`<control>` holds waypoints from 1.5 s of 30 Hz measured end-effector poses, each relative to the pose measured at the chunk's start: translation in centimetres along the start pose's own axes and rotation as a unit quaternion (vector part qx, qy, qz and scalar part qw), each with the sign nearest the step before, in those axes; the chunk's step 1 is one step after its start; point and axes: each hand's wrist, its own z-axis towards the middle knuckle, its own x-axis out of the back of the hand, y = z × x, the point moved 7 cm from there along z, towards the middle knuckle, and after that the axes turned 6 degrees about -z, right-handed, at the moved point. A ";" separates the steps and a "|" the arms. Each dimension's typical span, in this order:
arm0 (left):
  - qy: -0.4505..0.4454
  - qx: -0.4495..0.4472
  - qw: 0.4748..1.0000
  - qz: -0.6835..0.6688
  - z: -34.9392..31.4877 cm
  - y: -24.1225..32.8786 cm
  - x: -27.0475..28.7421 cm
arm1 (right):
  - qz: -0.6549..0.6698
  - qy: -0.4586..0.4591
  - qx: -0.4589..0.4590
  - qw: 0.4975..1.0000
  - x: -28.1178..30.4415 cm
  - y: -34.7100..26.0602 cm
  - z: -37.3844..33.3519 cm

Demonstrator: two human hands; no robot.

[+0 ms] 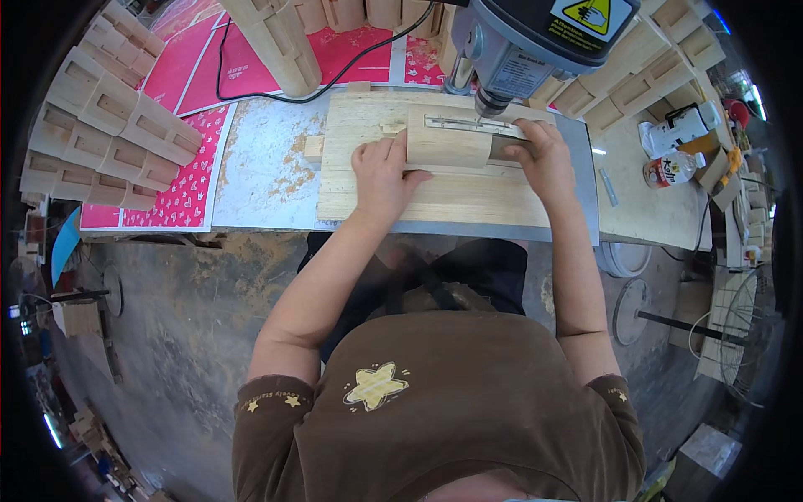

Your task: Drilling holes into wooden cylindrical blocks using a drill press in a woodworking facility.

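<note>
A pale wooden block (447,146) with a rounded front lies under the drill press (523,50). Along its top runs a slotted metal strip (468,125). The drill chuck (489,105) stands just above the strip; its bit is hard to make out. My left hand (381,176) grips the block's left end, thumb stretched along its front. At the right end, my right hand (545,159) pinches a grey metal plate (504,149) between thumb and fingers, its fingertips next to the strip. Beneath the block is a flat wooden board (360,201).
Stacks of recessed wooden pieces (134,125) stand at the left, with more at the back and right. A black cable (335,82) loops behind the board. To the right are a labelled plastic bottle (672,170) and a light blue marker-like stick (608,187).
</note>
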 end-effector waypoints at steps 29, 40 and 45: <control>-0.008 -0.024 1.000 0.009 0.2 -0.1 -0.1 | 0.095 0.266 0.044 0.958 6.2 -3.5 -2.7; -0.010 -0.013 1.000 0.012 0.0 -0.1 0.5 | 0.068 0.297 0.068 0.950 14.5 -6.4 3.0; -0.012 -0.049 0.999 -0.008 0.8 2.4 -3.0 | 0.005 0.193 0.008 0.981 16.0 -3.5 14.9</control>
